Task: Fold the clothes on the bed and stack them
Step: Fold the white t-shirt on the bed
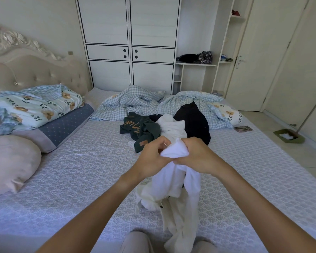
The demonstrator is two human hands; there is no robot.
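Note:
Both my hands hold a white garment point(173, 181) up above the bed point(77, 179). My left hand point(151, 157) and my right hand point(195, 156) grip its bunched top edge side by side, and the rest hangs down in crumpled folds to the near edge of the bed. Behind my hands lies a loose pile: a dark green garment point(140, 129) with orange lettering, another white piece point(171, 126) and a black garment point(193, 119).
A checked blue duvet point(135, 101) is rumpled across the far side of the bed. Pillows point(35, 108) and a pink cushion point(9, 161) sit at the left. A phone point(243, 128) lies near the right edge. A wardrobe point(128, 42) stands behind; a dustpan point(288, 136) is on the floor.

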